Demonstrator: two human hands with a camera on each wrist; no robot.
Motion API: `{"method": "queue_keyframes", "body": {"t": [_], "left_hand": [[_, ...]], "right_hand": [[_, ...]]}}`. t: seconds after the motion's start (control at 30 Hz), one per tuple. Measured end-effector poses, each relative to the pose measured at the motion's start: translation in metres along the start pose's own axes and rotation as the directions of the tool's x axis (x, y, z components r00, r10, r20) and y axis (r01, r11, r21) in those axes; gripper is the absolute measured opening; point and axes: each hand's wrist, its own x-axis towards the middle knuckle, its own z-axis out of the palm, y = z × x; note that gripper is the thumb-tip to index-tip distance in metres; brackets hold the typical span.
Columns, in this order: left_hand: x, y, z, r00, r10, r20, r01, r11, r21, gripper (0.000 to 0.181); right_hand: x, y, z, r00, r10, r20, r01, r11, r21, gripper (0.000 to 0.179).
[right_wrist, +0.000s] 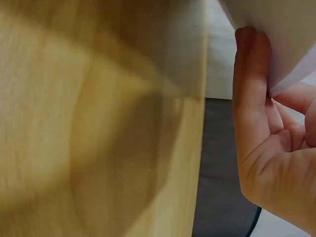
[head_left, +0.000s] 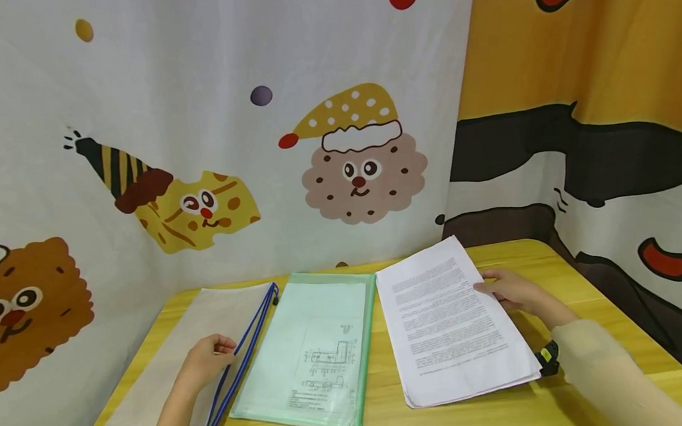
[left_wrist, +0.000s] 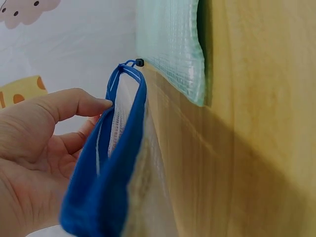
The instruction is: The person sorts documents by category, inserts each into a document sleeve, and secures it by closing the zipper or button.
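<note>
Pinching blue-edged pouch (head_left: 165,351), holding printed papers (head_left: 454,329)

The left zip pouch (head_left: 169,357) is whitish, with a vivid blue zip border (left_wrist: 113,177). The mesh pouch (head_left: 278,345) is pale mint with a fine grid, a deeper green running along its right edge. The paper stack (head_left: 440,336) is white, lined with dark print. The tabletop (head_left: 439,423) has yellow wood grain. White curtain (head_left: 194,66) carries a yellow cheese (head_left: 230,203) and a pinkish-beige biscuit (head_left: 369,202); the sleeve (head_left: 610,372) is cream.
</note>
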Motion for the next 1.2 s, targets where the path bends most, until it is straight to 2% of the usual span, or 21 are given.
{"method": "queue_keyframes", "body": {"t": [0.27,0.47,0.73,0.83,1.2], "left_hand": [[-0.001,-0.002,-0.001,1.000,-0.015,-0.017,0.015,0.999,-0.029,0.017],[-0.001,-0.004,-0.001,1.000,-0.020,-0.019,0.018,0.996,-0.086,0.018],[-0.001,-0.004,-0.001,0.999,0.016,-0.052,-0.020,0.996,-0.092,0.018],[0.000,-0.002,0.000,0.999,0.010,-0.053,-0.016,0.995,-0.097,0.018],[-0.001,0.012,0.006,0.998,0.014,-0.060,-0.022,0.992,-0.126,0.018]], "right_hand": [[-0.016,-0.019,-0.008,0.999,-0.043,-0.015,0.044,0.997,0.066,0.058],[-0.022,-0.039,0.001,0.998,-0.068,-0.017,0.070,0.994,0.080,0.063],[-0.009,-0.058,0.037,0.994,-0.098,0.053,0.091,0.989,0.114,0.052],[-0.001,-0.061,0.053,0.990,-0.112,0.086,0.099,0.986,0.136,0.049],[0.033,-0.058,0.111,0.980,-0.123,0.158,0.093,0.978,0.188,0.043]]}}
